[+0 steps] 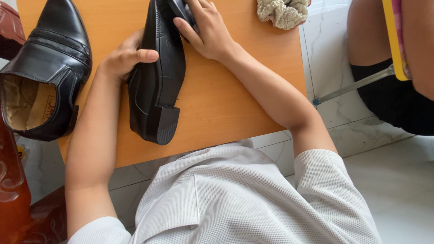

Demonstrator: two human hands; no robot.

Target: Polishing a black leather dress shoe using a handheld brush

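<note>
A black leather shoe (pixel 156 86) lies on its side on the orange wooden table (pixel 226 104), sole facing right and heel toward me. My left hand (pixel 124 56) grips its upper from the left, thumb across the edge. My right hand (pixel 205 29) rests on the sole near the toe, fingers pressed on something dark that I cannot make out. A second black shoe (pixel 45 68) stands upright at the table's left edge, its tan lining showing.
A crumpled beige cloth (pixel 282 12) sits at the table's far right edge. Another person's legs (pixel 393 81) and a yellow-edged seat (pixel 393 40) are at the right over a white marble floor (pixel 384 180). Dark red carved wood (pixel 13 190) stands at the left.
</note>
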